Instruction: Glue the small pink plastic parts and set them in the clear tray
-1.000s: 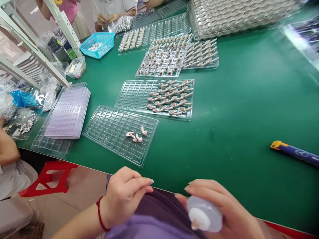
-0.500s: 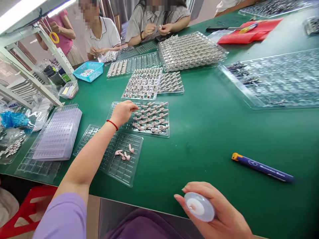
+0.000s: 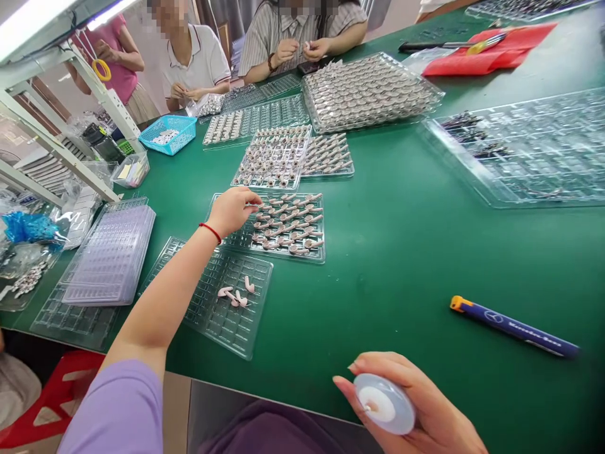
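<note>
Currently left hand point(image 3: 231, 211) is over the clear tray point(image 3: 312, 257) mid-table, fingertips pinched down at the pink parts point(image 3: 288, 222); can't tell if one is actually gripped. Right hand point(image 3: 428, 413) sits at the near table edge, fingers wrapped around a small round white bottle point(image 3: 384, 403).

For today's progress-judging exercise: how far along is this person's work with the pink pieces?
Done: four pink pieces lie in the near tray. In hand: the left hand reaches into the middle tray; the right hand holds a white round container. Left: most of that near tray is unfilled.
</note>
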Tool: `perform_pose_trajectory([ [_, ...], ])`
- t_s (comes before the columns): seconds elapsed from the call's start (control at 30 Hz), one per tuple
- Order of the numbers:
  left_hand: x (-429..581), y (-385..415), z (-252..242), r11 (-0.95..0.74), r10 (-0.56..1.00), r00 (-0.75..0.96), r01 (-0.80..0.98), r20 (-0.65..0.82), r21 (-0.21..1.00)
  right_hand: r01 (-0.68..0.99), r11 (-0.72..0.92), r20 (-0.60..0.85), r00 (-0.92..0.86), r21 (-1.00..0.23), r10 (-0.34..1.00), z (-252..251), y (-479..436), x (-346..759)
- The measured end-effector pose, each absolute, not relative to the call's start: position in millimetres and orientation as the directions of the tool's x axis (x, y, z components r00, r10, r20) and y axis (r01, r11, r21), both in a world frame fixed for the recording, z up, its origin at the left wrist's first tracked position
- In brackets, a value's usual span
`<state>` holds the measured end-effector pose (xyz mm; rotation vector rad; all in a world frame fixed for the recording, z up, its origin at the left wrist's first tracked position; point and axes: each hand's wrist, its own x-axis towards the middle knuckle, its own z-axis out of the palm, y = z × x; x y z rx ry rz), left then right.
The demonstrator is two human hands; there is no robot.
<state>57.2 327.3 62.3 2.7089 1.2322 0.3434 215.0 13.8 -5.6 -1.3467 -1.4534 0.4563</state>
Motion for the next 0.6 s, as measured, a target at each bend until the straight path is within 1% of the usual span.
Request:
perform_pose_trajectory([
  [0.07,47,302,71,-0.621,0.781,0.614,0.745,0.114,0.243,0.502,0.296,0.427,0.168,-0.813,0.888,-7,14,217],
  [0.17,30,255,80,-0.586,0.793,0.609,0.767,-0.008,0.262,0.506,0.309,0.445,0.170,-0.805,0.879,-9,15,218],
  [0.23,21,226,82,-0.536,0.813,0.570,0.813,-0.119,0.229,0.503,0.299,0.435,0.175,-0.811,0.883,-10,16,218],
  [0.3,16,206,80,-0.477,0.846,0.505,0.860,-0.170,0.180,0.513,0.286,0.421,0.167,-0.809,0.892,-9,17,217],
  [0.37,15,194,77,-0.437,0.870,0.464,0.883,-0.166,0.171,0.525,0.288,0.433,0.175,-0.801,0.884,-8,17,217],
  [0.5,18,189,71,-0.422,0.877,0.460,0.875,-0.137,0.238,0.538,0.276,0.436,0.195,-0.796,0.878,-5,17,217],
  [0.6,19,184,70,-0.424,0.880,0.466,0.859,-0.093,0.288,0.536,0.232,0.395,0.211,-0.812,0.894,-8,14,218],
])
